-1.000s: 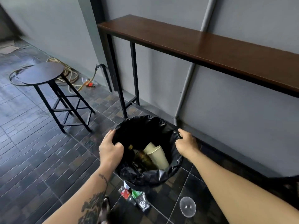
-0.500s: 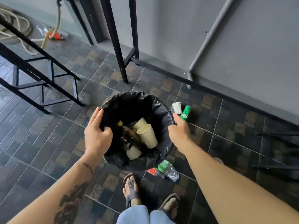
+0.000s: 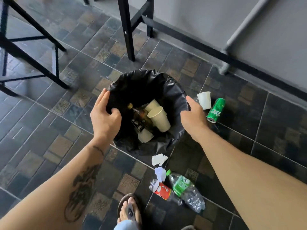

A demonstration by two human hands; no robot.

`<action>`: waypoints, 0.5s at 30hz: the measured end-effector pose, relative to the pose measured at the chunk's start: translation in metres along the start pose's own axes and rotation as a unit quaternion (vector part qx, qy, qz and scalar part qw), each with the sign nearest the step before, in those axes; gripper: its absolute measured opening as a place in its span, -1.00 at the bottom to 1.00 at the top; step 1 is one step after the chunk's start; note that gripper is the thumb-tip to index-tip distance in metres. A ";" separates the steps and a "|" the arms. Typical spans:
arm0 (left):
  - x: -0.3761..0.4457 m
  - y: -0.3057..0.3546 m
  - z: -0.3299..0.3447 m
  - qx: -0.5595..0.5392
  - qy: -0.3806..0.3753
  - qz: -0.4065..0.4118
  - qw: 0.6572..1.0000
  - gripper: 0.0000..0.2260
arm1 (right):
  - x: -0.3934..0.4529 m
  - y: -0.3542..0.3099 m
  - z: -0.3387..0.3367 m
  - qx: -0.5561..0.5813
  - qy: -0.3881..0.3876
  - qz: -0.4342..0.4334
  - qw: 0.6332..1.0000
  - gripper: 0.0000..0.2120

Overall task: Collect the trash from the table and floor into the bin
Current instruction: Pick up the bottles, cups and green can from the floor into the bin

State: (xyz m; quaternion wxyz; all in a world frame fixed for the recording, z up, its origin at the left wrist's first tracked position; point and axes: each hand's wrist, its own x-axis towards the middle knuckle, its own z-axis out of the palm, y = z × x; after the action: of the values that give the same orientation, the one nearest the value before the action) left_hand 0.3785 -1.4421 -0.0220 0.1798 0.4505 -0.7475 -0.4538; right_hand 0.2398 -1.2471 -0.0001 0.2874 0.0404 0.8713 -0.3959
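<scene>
The bin (image 3: 176, 95) sits on the floor between my hands. My left hand (image 3: 104, 117) grips its liner; my right hand (image 3: 193, 117), loosely open and empty, is nearest the white cup (image 3: 204, 100) and green can (image 3: 216, 110) just right.

Both forearms reach up from the frame's lower corners; left hand (image 3: 105, 119) curls closed at centre, right hand (image 3: 193, 116) spreads loosely.

The left grip (image 3: 105, 117) pinches the black liner at the bin (image 3: 174, 95) rim; the right grip (image 3: 193, 116) rests on the opposite rim. A white paper cup (image 3: 204, 100) and green can (image 3: 216, 110) lie on the floor (image 3: 49, 146) just beside it.
</scene>
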 end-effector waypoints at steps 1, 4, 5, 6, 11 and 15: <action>0.004 -0.007 0.009 0.005 0.006 0.005 1.000 -0.44 | 0.010 0.006 0.006 -0.004 0.003 -0.007 1.000 -0.30; 0.013 -0.031 0.025 0.012 0.014 0.017 1.000 -0.44 | 0.030 0.021 0.021 -0.009 0.000 -0.027 1.000 -0.27; 0.016 -0.039 0.027 0.016 0.011 0.017 1.000 -0.44 | 0.034 0.025 0.026 -0.011 -0.007 -0.036 0.999 -0.26; 0.018 -0.046 0.029 0.022 0.008 0.015 1.000 -0.43 | 0.036 0.028 0.030 -0.014 -0.015 -0.046 0.999 -0.26; 0.026 -0.061 0.021 0.079 -0.046 0.005 0.996 -0.36 | 0.041 0.022 0.039 -0.041 -0.049 -0.095 0.993 -0.24; 0.020 -0.053 0.008 0.166 -0.099 0.026 0.981 -0.33 | 0.025 0.026 0.031 -0.036 -0.050 -0.099 0.993 -0.22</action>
State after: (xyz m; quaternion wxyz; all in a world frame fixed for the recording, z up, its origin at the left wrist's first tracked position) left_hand 0.3897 -1.4638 -0.0741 0.0396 0.4078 -0.8378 -0.3607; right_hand 0.2411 -1.2555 -0.0467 0.2911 -0.0761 0.8693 -0.3921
